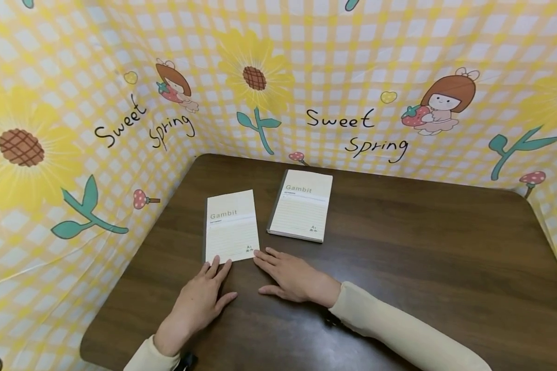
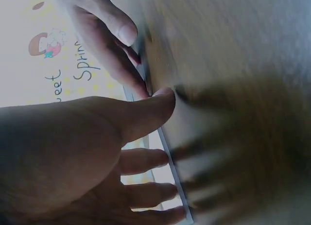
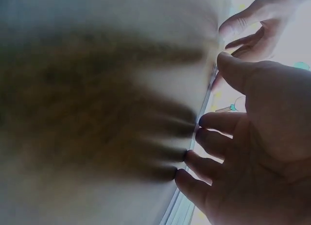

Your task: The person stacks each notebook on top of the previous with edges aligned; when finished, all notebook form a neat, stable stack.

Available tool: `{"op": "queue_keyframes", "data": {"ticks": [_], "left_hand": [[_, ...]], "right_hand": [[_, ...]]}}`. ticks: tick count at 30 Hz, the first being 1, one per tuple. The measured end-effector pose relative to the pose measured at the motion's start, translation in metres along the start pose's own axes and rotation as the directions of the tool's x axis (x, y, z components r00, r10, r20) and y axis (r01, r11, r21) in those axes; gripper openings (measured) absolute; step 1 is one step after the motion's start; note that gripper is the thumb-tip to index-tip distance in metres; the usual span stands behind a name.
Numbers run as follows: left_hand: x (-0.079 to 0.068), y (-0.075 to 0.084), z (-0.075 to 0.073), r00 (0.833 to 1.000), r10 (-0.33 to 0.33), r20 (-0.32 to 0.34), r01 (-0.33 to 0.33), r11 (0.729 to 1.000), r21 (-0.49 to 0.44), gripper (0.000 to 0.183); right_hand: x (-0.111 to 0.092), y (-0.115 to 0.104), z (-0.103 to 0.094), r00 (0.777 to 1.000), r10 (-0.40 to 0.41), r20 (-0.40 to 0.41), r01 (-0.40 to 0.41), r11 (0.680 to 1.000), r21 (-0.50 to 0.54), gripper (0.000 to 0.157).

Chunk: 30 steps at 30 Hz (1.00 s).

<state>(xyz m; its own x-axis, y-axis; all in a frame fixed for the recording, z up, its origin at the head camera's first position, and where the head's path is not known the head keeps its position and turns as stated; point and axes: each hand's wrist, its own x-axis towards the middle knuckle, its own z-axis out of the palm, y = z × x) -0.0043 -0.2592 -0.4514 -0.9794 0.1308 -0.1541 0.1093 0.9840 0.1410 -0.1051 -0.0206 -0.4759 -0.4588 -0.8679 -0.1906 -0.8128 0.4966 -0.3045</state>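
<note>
A cream notebook with "Gambit" on its cover and a dark spine lies on the dark brown table, slightly turned. My left hand rests its straight, spread fingertips on the notebook's near edge, thumb out to the side. At the same notebook's lower right corner are the fingertips of my right hand, which lies flat with fingers extended. In the left wrist view, the left fingers reach over the notebook's edge. Farther back to the right lies a thicker matching notebook or stack, with layered edges along its near side.
The brown table has rounded corners and stretches away to the right. A yellow checked cloth with sunflowers, cartoon figures and "Sweet Spring" lettering hangs behind and along both sides.
</note>
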Motion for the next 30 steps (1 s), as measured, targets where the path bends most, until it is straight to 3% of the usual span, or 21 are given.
{"op": "queue_keyframes", "data": {"ticks": [5,9,13,15,16,18,21,23,26,28,30], "left_hand": [[0.005,-0.002,0.001,0.999,-0.039,-0.034,0.035,0.994,-0.106,0.068],[0.014,-0.012,0.004,0.985,-0.107,-0.136,0.068,0.961,-0.269,0.068],[0.022,-0.024,0.006,0.962,-0.197,-0.189,0.1,0.899,-0.427,0.072],[0.023,-0.029,0.005,0.955,-0.238,-0.178,0.12,0.857,-0.502,0.073],[0.024,-0.031,0.004,0.953,-0.255,-0.164,0.129,0.831,-0.541,0.073],[0.024,-0.034,0.002,0.95,-0.284,-0.131,0.146,0.772,-0.619,0.073],[0.025,-0.038,-0.001,0.944,-0.325,-0.055,0.182,0.653,-0.735,0.071],[0.023,-0.041,-0.003,0.933,-0.361,0.003,0.217,0.555,-0.803,0.069],[0.02,-0.045,-0.006,0.902,-0.421,0.095,0.275,0.391,-0.878,0.066],[0.017,-0.047,-0.007,0.882,-0.442,0.162,0.307,0.278,-0.91,0.065],[0.016,-0.048,-0.006,0.866,-0.451,0.215,0.329,0.19,-0.925,0.065]], "right_hand": [[0.002,0.002,0.0,0.997,-0.009,-0.072,0.019,0.99,0.141,0.076],[0.007,0.002,0.0,0.984,0.037,-0.173,0.026,0.938,0.345,0.079],[0.013,-0.002,0.003,0.964,0.147,-0.219,-0.012,0.853,0.521,0.081],[0.015,-0.005,0.004,0.954,0.215,-0.208,-0.042,0.784,0.619,0.082],[0.017,-0.007,0.004,0.949,0.248,-0.194,-0.053,0.734,0.677,0.081],[0.02,-0.01,0.003,0.938,0.306,-0.164,-0.066,0.621,0.781,0.08],[0.025,-0.013,0.0,0.92,0.369,-0.134,-0.05,0.447,0.893,0.078],[0.027,-0.014,-0.003,0.906,0.409,-0.107,-0.037,0.329,0.944,0.078],[0.03,-0.012,-0.006,0.886,0.46,-0.052,-0.016,0.142,0.99,0.079],[0.031,-0.009,-0.007,0.873,0.487,-0.007,-0.012,0.035,0.999,0.078],[0.031,-0.007,-0.007,0.862,0.506,0.028,-0.013,-0.034,0.999,0.075]]}}
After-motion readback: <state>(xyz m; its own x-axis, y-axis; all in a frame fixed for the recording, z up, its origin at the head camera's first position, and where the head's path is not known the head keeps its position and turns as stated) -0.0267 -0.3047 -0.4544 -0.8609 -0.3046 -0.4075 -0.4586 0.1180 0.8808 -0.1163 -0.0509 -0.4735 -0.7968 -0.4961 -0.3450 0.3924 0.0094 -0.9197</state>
